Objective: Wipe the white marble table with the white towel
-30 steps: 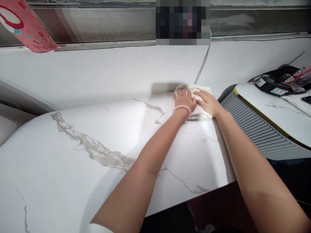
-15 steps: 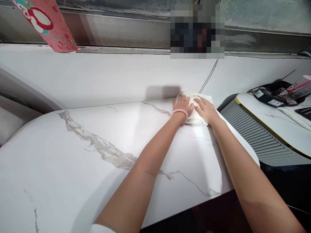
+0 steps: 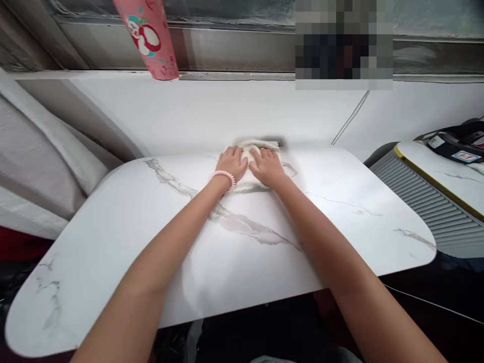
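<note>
A white cloth (image 3: 247, 174) lies bunched on the white marbled table (image 3: 340, 217), close to its back edge by the wall. My left hand (image 3: 230, 164) presses down on the cloth's left part, fingers spread and lying flat; a pink coiled band (image 3: 224, 174) circles that wrist. On the cloth's right part rests my right hand (image 3: 267, 165), also flat with its fingers apart. The thumbs point toward each other over the middle of the cloth. Both palms hide much of it.
A pink patterned bottle-like item (image 3: 151, 40) stands on the window ledge. To the left hangs a pale curtain (image 3: 34, 136). At the right is a ribbed-sided stand (image 3: 427, 201) with a black strap-like object (image 3: 454, 143) on top. Cables (image 3: 351, 118) run down the wall.
Both hands have moved left along the table's back edge with the cloth, from near the right end to around the middle. The camera view has turned left.
</note>
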### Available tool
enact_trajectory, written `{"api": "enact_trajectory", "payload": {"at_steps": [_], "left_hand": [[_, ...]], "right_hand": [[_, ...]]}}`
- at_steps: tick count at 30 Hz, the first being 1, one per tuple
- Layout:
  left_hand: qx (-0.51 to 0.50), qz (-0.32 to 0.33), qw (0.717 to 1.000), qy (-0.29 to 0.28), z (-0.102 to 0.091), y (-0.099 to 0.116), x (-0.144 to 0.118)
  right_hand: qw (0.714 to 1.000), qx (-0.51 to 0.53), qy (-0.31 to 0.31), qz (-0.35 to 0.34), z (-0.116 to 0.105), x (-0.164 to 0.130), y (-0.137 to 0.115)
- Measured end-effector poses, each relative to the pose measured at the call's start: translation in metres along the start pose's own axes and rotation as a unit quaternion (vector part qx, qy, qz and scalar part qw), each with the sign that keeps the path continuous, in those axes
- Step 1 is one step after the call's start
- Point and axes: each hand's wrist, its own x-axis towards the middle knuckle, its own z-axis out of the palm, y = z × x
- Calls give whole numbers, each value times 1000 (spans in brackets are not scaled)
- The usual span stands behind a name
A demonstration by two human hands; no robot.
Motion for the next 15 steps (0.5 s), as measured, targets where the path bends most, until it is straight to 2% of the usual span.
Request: {"api": "enact_trajectory", "payload": {"at_steps": [3, 6, 10, 13, 15], "left_hand": [[78, -43, 996, 8, -29, -45, -40], [156, -88, 984, -14, -63, -86, -78], [178, -184, 965, -54, -105, -134, -114], [164, -243, 955, -47, -121, -160, -134], [173, -260, 950, -23, -120, -171, -147]], "right_hand": [[997, 34, 17, -73, 13, 7, -61], [987, 76, 42, -139, 27, 11, -123], [976, 119, 39, -176, 37, 10, -201], [973, 120, 28, -194, 36, 6, -238], [965, 117, 22, -232, 33, 5, -247]]}}
